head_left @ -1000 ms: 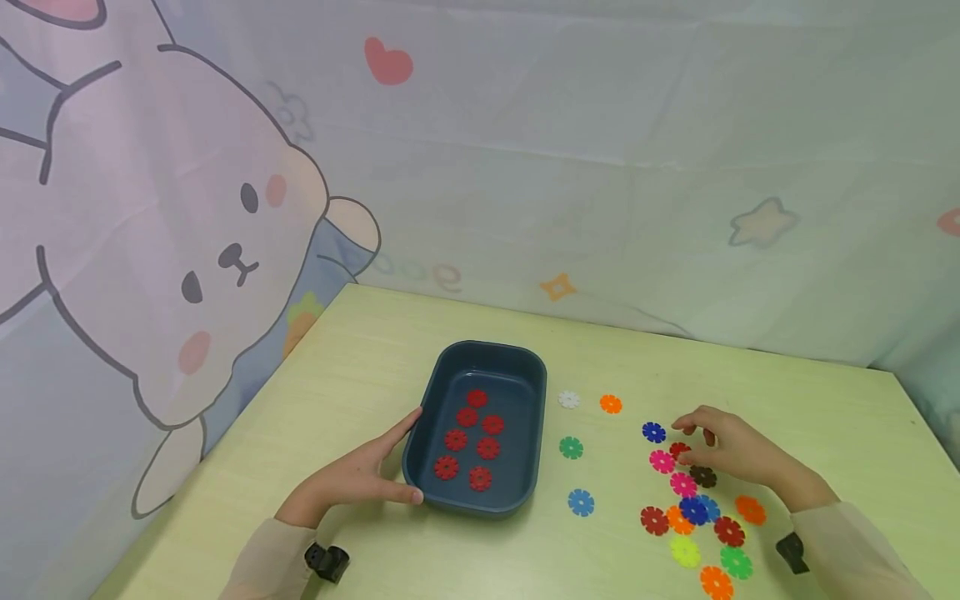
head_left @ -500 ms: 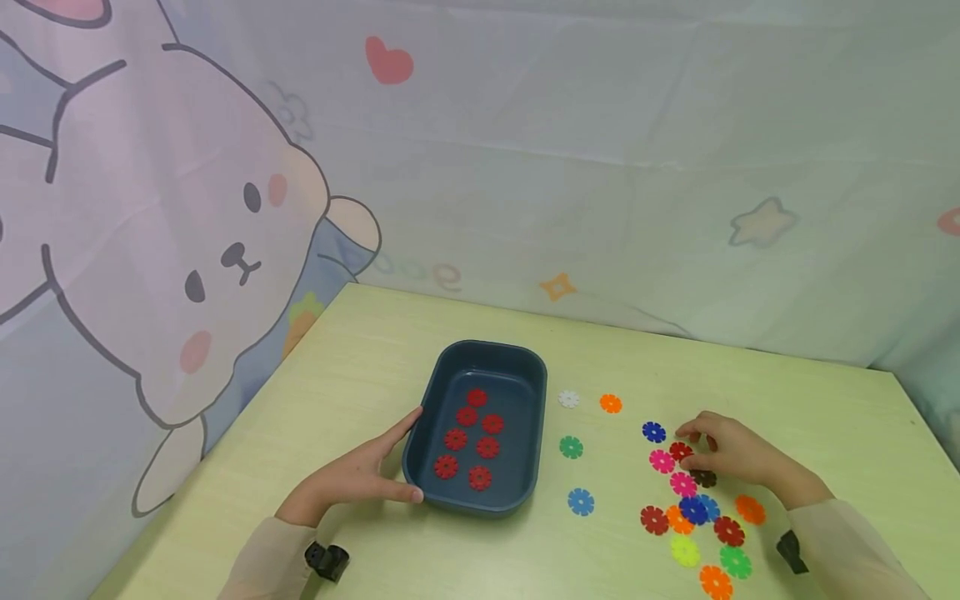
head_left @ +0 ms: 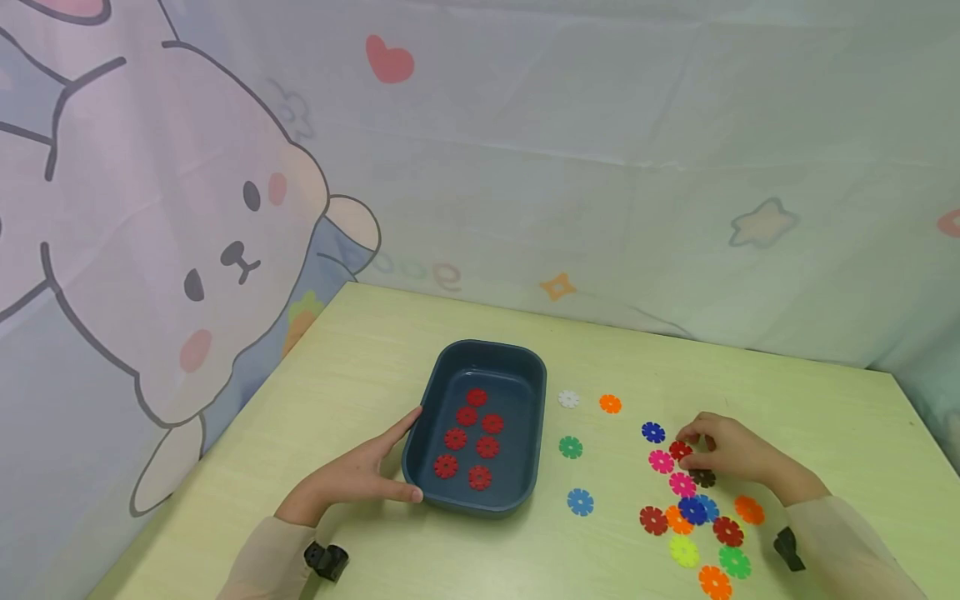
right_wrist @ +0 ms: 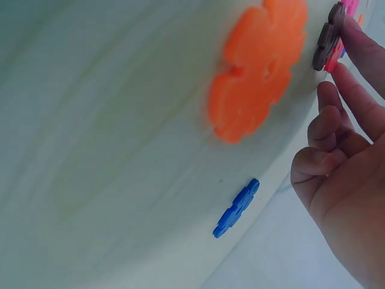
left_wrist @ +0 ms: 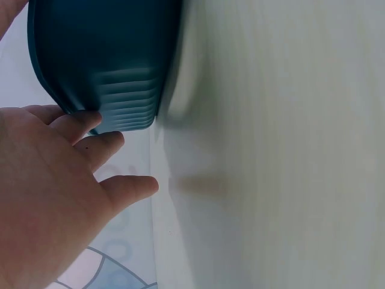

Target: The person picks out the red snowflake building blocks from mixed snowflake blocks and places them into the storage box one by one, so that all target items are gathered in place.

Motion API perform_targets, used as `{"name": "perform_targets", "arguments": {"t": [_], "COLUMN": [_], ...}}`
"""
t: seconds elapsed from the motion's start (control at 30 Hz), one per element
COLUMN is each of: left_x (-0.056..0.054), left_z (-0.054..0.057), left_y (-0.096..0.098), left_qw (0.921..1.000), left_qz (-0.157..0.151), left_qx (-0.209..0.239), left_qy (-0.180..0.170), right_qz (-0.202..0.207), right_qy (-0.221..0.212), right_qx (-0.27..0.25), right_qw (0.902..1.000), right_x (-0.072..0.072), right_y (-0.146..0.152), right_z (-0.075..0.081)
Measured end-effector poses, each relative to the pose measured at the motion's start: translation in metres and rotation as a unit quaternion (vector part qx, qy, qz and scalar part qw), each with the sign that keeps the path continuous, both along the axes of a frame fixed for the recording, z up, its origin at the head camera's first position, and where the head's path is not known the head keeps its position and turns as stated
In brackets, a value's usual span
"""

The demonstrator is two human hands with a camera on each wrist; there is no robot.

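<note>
A dark blue plastic tray (head_left: 542,433) stands left of centre, with several red flower-shaped discs (head_left: 487,447) lying flat in it. My left hand (head_left: 356,477) rests against the tray's left side, fingers and thumb spread and nearly straight. On the right, my right hand (head_left: 731,450) pinches the edges of a red flower-shaped disc (head_left: 680,451) between thumb and index finger, low over the table. Partly beneath the thumb lies a brown disc (head_left: 703,477). Two pink discs (head_left: 662,462) and a dark blue disc (head_left: 653,432) are close by.
Nearer the front, discs (head_left: 684,551) of several colours lie partly overlapping, two dark red ones (head_left: 653,520) among them. White (head_left: 568,399), orange (head_left: 611,403), green (head_left: 571,447) and light blue (head_left: 581,502) discs lie between tray and right hand. A patterned cloth (head_left: 555,167) hangs behind the table.
The right hand's thumb and index finger have closed in on the red disc from a wider spread. Left hand and tray have stayed in place.
</note>
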State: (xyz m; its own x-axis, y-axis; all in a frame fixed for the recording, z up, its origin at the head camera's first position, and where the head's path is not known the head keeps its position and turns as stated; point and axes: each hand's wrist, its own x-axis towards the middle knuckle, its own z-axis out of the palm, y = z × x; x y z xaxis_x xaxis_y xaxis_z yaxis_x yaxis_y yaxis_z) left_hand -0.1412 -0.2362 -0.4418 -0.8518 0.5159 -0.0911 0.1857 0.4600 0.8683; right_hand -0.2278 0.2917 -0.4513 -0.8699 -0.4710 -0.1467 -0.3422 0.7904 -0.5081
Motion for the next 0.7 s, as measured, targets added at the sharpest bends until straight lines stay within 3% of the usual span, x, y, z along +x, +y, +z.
{"name": "perform_targets", "arguments": {"t": [0.47,0.7], "left_x": [-0.0005,-0.0007], "left_z": [0.0,-0.0004], "left_y": [0.0006,0.0], "left_qw": [0.9998,0.9999], "left_qz": [-0.006,-0.005], "left_qx": [-0.005,-0.009], "left_qy": [0.016,0.014], "right_qz": [-0.02,-0.026], "right_qy": [-0.05,-0.052], "right_qx": [-0.019,-0.013], "right_qw": [0.9984,0.9982], "right_x": [-0.0018,-0.0004], "right_y": [-0.0032,-0.0025], "right_z": [0.0014,0.0014]}}
